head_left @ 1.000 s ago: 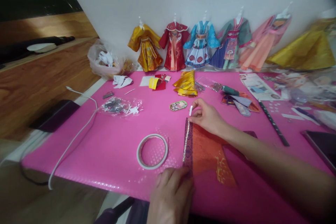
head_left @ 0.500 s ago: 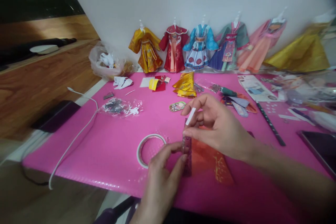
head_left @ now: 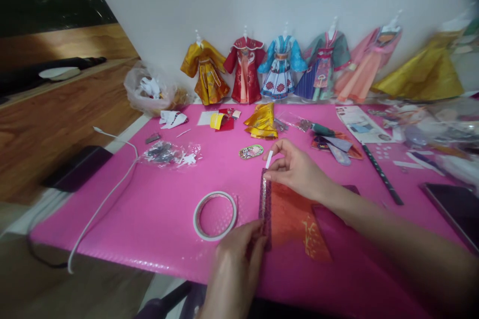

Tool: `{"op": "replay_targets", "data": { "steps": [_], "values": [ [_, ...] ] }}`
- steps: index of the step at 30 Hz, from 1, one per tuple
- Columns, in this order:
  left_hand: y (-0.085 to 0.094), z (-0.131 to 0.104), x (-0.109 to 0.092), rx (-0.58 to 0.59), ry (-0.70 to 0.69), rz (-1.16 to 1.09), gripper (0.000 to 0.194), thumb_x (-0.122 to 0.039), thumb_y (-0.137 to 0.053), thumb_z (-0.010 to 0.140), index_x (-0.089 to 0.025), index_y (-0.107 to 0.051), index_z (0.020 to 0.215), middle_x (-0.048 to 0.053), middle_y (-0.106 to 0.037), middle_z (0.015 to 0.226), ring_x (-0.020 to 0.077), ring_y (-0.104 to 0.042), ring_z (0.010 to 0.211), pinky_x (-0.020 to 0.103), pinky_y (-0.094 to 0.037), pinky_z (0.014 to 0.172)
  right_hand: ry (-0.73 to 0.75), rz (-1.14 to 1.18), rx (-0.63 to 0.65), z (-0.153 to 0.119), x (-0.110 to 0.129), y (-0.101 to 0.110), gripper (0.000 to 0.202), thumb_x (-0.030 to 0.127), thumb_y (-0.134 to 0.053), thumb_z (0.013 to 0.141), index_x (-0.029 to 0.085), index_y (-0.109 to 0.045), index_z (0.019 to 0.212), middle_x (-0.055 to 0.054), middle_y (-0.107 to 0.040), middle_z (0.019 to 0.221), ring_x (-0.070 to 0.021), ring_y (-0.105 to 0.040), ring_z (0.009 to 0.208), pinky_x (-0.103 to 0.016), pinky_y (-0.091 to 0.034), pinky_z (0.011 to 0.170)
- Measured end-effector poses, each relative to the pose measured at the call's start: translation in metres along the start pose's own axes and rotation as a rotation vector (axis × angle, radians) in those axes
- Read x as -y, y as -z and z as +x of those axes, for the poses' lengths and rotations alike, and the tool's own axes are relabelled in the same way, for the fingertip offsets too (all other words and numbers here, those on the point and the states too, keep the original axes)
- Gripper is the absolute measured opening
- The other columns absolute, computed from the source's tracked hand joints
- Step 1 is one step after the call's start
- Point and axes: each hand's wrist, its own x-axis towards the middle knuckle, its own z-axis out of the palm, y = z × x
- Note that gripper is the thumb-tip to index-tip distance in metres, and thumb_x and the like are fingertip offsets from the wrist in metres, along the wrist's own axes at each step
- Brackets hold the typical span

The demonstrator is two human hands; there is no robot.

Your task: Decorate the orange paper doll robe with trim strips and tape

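Note:
An orange fabric piece (head_left: 290, 222) with a dark purple patterned band (head_left: 266, 209) along its left edge lies on the pink table. A narrow light strip runs along the band. My right hand (head_left: 294, 167) is at the band's top end, fingers closed on a short white strip (head_left: 269, 159) that sticks up past the band. Lower down, my left hand (head_left: 239, 254) has its fingertips pinched together at the band's lower part; what they grip is too small to make out. Just left of the band lies a roll of white tape (head_left: 198, 219).
Doll dresses (head_left: 245, 70) stand along the wall. In front of them are gold fabric (head_left: 261, 120), an oval patterned piece (head_left: 251, 152) and plastic bags. A dark pencil (head_left: 381, 174) and a phone (head_left: 449, 209) lie right, a white cable (head_left: 108, 187) left.
My right hand has moved slightly up, and my left hand has slid down along the band. More of the band and its light strip now shows between them.

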Motion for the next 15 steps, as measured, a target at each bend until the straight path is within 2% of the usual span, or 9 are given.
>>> {"op": "replay_targets", "data": {
  "steps": [2, 10, 15],
  "values": [
    [-0.001, -0.001, -0.001, 0.010, 0.028, 0.014, 0.021, -0.021, -0.055, 0.091, -0.024, -0.068, 0.107, 0.000, -0.076, 0.089, 0.0170, -0.069, 0.076, 0.025, -0.049, 0.068, -0.016, -0.025, -0.009, 0.003, -0.007, 0.002, 0.035, 0.015, -0.069, 0.071, 0.025, -0.044, 0.092, 0.007, -0.059, 0.068, -0.0133, -0.061, 0.060, -0.025, -0.043, 0.055],
    [-0.008, 0.011, -0.005, 0.047, 0.161, 0.057, 0.013, -0.024, -0.056, 0.090, -0.020, -0.061, 0.101, -0.001, -0.066, 0.069, 0.0179, -0.062, 0.061, 0.027, -0.042, 0.060, -0.044, -0.183, -0.065, 0.015, -0.017, 0.006, 0.033, 0.010, -0.067, 0.071, 0.024, -0.043, 0.088, 0.008, -0.059, 0.061, -0.0135, -0.059, 0.056, -0.022, -0.038, 0.052],
    [-0.013, 0.019, -0.004, 0.105, 0.159, 0.241, 0.007, -0.024, -0.053, 0.093, -0.021, -0.060, 0.092, 0.002, -0.068, 0.074, 0.0194, -0.061, 0.062, 0.027, -0.035, 0.057, -0.047, -0.285, -0.084, 0.024, -0.028, 0.004, 0.033, 0.005, -0.065, 0.069, 0.024, -0.044, 0.087, 0.006, -0.057, 0.067, -0.0138, -0.059, 0.058, -0.024, -0.040, 0.053]
  ]
}}
